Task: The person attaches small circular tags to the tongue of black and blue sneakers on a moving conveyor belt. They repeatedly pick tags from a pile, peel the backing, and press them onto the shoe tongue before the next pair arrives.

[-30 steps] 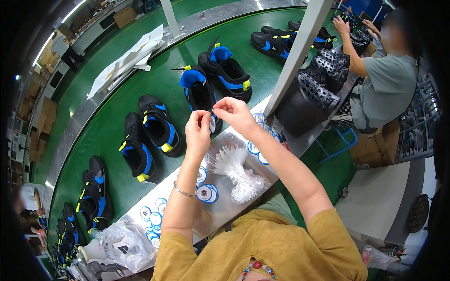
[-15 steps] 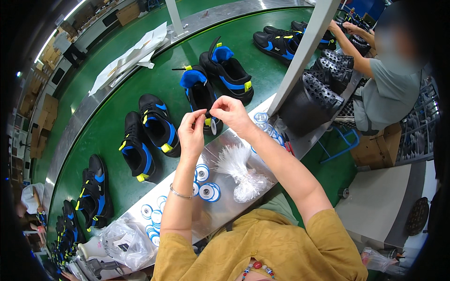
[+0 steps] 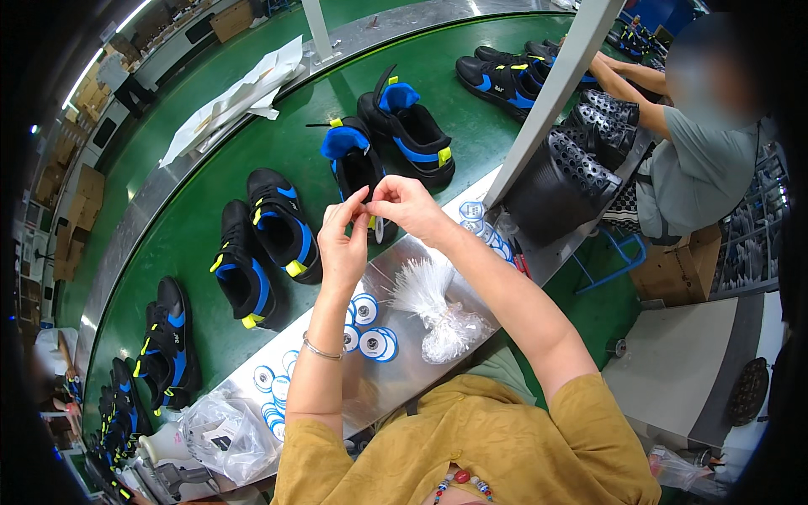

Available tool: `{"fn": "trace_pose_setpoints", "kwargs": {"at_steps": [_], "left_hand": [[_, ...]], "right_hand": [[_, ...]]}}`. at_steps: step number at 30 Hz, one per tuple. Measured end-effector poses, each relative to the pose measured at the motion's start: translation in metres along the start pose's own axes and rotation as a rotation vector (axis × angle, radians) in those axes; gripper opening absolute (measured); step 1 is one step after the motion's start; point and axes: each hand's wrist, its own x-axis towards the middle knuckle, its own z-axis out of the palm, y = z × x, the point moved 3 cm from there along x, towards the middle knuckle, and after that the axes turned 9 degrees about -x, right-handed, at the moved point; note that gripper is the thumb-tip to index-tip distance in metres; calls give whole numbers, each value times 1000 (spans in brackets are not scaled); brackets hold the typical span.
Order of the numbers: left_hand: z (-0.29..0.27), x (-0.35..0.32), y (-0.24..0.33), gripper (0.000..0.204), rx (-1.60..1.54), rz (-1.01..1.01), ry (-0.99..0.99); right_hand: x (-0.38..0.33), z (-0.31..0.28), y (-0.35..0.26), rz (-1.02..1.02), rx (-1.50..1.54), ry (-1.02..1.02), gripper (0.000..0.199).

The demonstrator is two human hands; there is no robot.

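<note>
My left hand [image 3: 342, 240] and my right hand [image 3: 406, 207] meet in front of a black-and-blue shoe [image 3: 357, 172], both pinching at the fingertips. What lies between those fingers is too small to make out. Just below them hangs a round white tag [image 3: 379, 230], seen nearly edge-on against the heel of that shoe. The shoe's tongue stands pulled up, showing its blue lining. Its mate [image 3: 419, 139] sits to the right with a yellow-green heel tab. Nearer me on the metal ledge [image 3: 370, 404] lie a bundle of clear plastic tag fasteners [image 3: 438, 311] and several round blue-rimmed tags [image 3: 376, 343].
More shoes [image 3: 282, 223] line the green conveyor [image 3: 202, 219] to the left. A clear plastic bag [image 3: 229, 436] lies at lower left. More tags [image 3: 475, 220], red-handled scissors [image 3: 520, 261] and a grey post [image 3: 539, 109] stand right. Beyond, a co-worker [image 3: 707, 160] reaches over the belt.
My fingertips have come together, the right hand moving slightly left. The tag has shifted a little left with them. The co-worker's arms have moved.
</note>
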Motion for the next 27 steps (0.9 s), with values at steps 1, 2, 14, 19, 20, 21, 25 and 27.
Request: {"fn": "trace_pose_setpoints", "kwargs": {"at_steps": [1,2,14,19,20,21,25,27], "left_hand": [[-1,-1,-1,37,0,-7,6],[-2,-2,-2,38,1,-13,11],[-4,-3,-8,38,-89,-51,70],[-3,-3,-9,38,-114,-52,54],[-2,-3,-10,38,-118,-54,52],[-2,-3,-11,38,-123,-57,49],[-2,-4,-10,40,-105,-53,45],[-3,-5,-9,41,-111,-60,48]], "right_hand": [[0,1,0,12,-12,-5,12],[-1,1,-2,24,-24,-11,12],[-3,0,4,198,269,-113,9],[-1,-1,8,215,250,-117,8],[-2,0,7,223,251,-116,8],[-2,0,6,230,252,-115,8],[-1,0,5,228,246,-143,8],[1,0,7,240,226,-143,8]]}}
